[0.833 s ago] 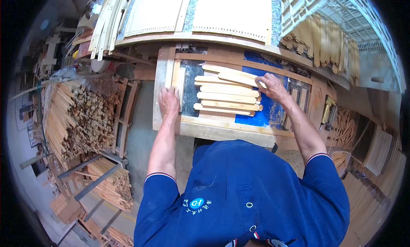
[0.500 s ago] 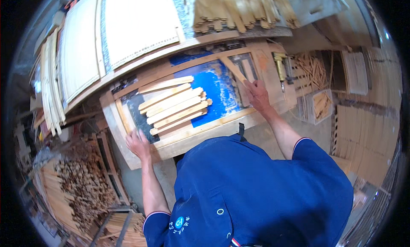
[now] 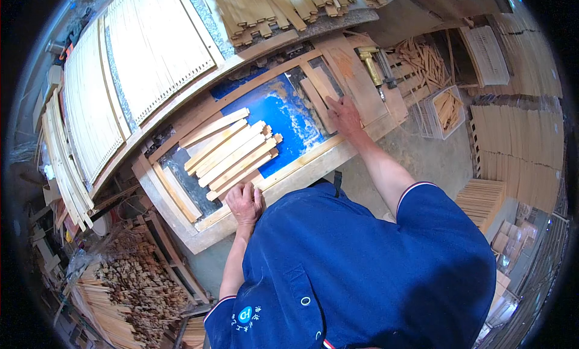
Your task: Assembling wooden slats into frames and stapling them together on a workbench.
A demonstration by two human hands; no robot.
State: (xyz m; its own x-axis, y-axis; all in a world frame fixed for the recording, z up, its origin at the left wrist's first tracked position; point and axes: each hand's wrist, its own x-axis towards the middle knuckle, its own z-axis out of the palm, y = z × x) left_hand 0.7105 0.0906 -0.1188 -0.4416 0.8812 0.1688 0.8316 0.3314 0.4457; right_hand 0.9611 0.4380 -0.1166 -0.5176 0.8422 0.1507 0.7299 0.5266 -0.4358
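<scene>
A low wooden frame (image 3: 288,173) surrounds a worn blue surface (image 3: 265,102) in front of me. A loose bundle of pale wooden strips (image 3: 232,156) lies on its left half. My left hand (image 3: 244,204) rests on the front rail beside the strips' near ends, fingers bent and apart, and no held thing shows. At the frame's right end, my right hand (image 3: 346,116) lies with fingers stretched over a wooden slat (image 3: 315,99). That slat lies flat beside another slat (image 3: 324,81); the fingertips touch the wood, and the palm's underside is hidden.
Beyond the frame, a bench holds pale slatted panels (image 3: 160,53) and a pile of strips (image 3: 259,11). A brass-coloured tool (image 3: 371,66) sits on the right end. A white basket of offcuts (image 3: 446,111) stands at right, stacked sticks (image 3: 145,276) at lower left.
My left hand has moved right, from the frame's left end to the front rail near the strips. The slat my right hand gripped at a slant now lies flat at the right end.
</scene>
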